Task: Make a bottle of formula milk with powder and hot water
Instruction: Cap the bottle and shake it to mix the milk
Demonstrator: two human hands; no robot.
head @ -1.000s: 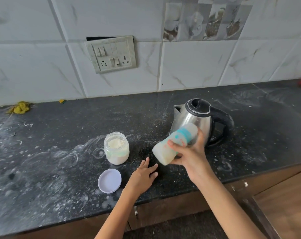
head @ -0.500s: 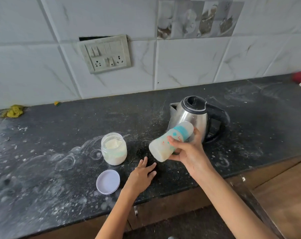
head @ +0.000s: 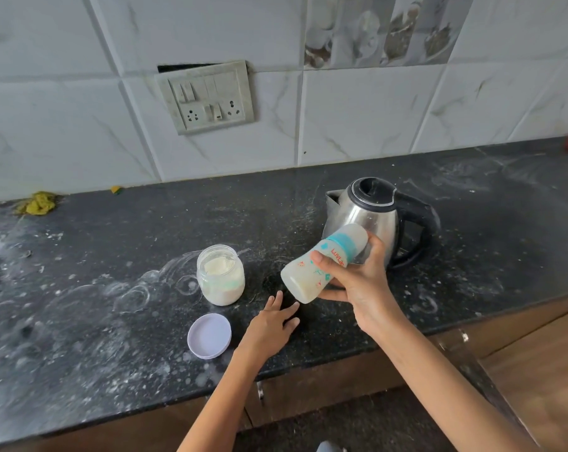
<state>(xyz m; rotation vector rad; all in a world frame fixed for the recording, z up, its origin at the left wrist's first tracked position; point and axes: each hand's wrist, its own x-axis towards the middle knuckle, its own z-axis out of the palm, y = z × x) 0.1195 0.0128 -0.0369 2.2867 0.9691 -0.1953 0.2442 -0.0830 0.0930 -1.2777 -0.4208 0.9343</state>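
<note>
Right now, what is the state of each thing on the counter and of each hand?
bottle: capped, tilted, milky liquid inside, held off the counter.
right hand: grips the bottle.
left hand: flat on the counter, fingers straight, holds nothing.
jar: open, upright, part full of powder.
lid: off, lying beside the jar.
kettle: upright, lid closed.
counter: dusted with white powder.

Black speckled counter (head: 113,321), dusted white | white marbled wall tiles (head: 357,119) behind it | switch panel (head: 207,97) above counter | wooden cabinets (head: 536,370) below it
</note>
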